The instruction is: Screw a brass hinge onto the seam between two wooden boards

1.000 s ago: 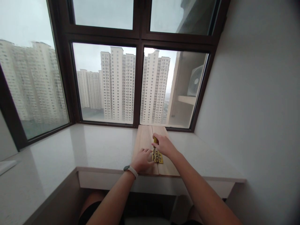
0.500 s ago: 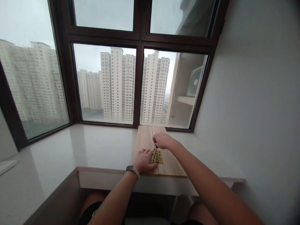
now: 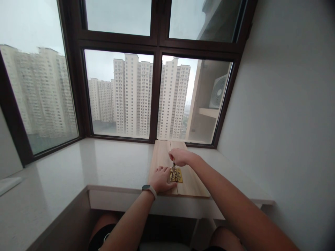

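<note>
Two pale wooden boards (image 3: 160,157) lie side by side on the white windowsill counter (image 3: 112,164). A brass hinge (image 3: 178,175) sits across the seam between them, near the front edge. My left hand (image 3: 161,179), with a watch on its wrist, lies flat on the left board and touches the hinge's left leaf, fingers stretched out. My right hand (image 3: 180,157) is closed in a fist just above the hinge, gripping a thin tool (image 3: 173,166) that points down onto it; I cannot make out which tool it is.
A dark-framed bay window (image 3: 156,87) rises right behind the boards, with tower blocks outside. A white wall (image 3: 282,104) closes the right side. The counter's front edge (image 3: 125,190) runs above my knees. A flat white object (image 3: 7,184) lies far left.
My right hand has risen from the hinge to a fist above it, now holding the thin tool upright on the hinge. The left hand has stayed flat on the board.
</note>
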Demonstrator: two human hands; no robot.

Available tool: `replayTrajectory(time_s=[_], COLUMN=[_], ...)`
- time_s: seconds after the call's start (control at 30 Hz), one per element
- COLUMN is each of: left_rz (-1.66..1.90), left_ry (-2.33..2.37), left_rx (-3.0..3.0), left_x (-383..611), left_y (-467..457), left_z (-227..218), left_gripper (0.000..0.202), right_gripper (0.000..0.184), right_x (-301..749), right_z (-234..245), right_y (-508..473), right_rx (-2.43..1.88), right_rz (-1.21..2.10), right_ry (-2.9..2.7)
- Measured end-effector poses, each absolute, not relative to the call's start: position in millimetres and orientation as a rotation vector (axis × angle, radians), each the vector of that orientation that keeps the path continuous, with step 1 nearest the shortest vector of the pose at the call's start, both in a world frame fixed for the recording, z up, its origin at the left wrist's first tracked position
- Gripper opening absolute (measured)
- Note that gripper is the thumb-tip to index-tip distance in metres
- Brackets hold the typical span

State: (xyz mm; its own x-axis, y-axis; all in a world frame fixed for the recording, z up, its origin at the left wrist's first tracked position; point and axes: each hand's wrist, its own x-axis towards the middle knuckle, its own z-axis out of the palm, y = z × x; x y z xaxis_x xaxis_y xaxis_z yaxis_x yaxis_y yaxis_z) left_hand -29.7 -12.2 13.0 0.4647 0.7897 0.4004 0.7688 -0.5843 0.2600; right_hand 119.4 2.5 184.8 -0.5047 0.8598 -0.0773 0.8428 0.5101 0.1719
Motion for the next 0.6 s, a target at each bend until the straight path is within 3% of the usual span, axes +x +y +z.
replayTrajectory(time_s=[0.27, 0.4, 0.6], left_rz=[0.730, 0.740, 0.765], left_ry=[1.436, 1.433, 1.417], left_rx=[2.654, 2.649, 2.642], left_x=[-28.5, -27.9, -28.5], left_y=[-16.3, -16.7, -14.9], left_z=[17.5, 17.6, 15.7], left_gripper=[0.074, 0.073, 0.073], right_gripper=[0.014, 0.026, 0.029], right_x=[114.4, 116.0, 120.5], right_z=[187.5, 184.8, 179.5], right_y=[1.5, -0.9, 1.2], right_rx=[1.559, 1.607, 1.551], right_rz=[0.220, 0.301, 0.257], right_ry=[2.563, 2.555, 2.628])
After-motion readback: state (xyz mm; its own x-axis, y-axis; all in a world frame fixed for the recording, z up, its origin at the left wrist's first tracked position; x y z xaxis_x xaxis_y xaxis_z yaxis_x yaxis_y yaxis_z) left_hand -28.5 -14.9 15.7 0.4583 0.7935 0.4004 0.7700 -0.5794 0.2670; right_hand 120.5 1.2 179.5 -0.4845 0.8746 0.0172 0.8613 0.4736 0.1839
